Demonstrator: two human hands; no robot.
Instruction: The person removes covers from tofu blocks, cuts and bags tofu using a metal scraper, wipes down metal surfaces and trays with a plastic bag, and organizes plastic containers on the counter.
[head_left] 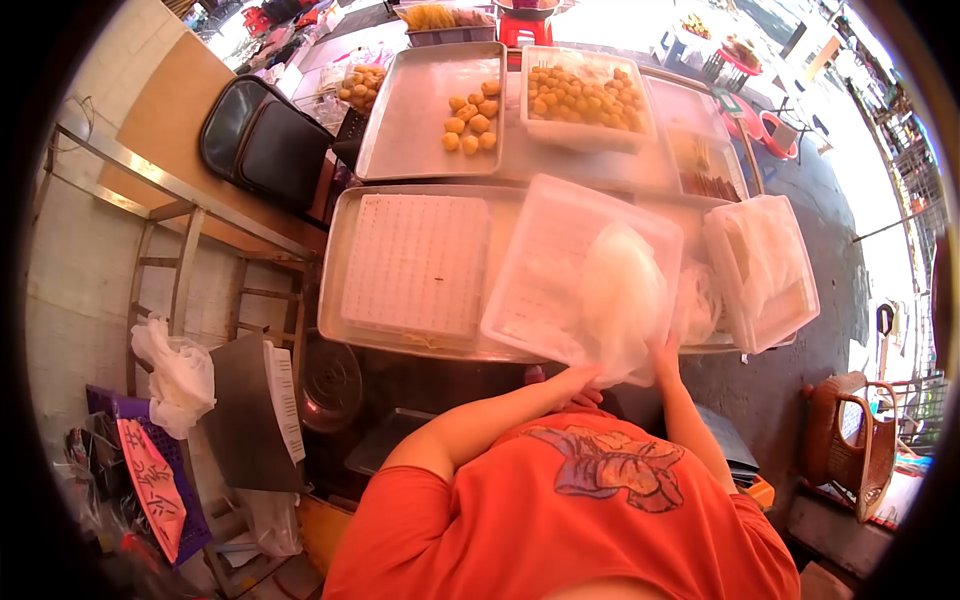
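A translucent white plastic bag bulges over a shallow white plastic tray at the table's front edge. My right hand is at the bag's lower right side, its fingers pointing up along the plastic. Lower and to the left, my left hand is at the bag's bottom edge, partly hidden by the plastic. What its fingers hold is too unclear to tell. Left of the tray lies a white dimpled board on a metal tray.
Behind are a metal tray with round golden balls and a white tub of similar balls. Another white container with plastic bags stands right. A folded black chair is at the left, a wicker basket at the right.
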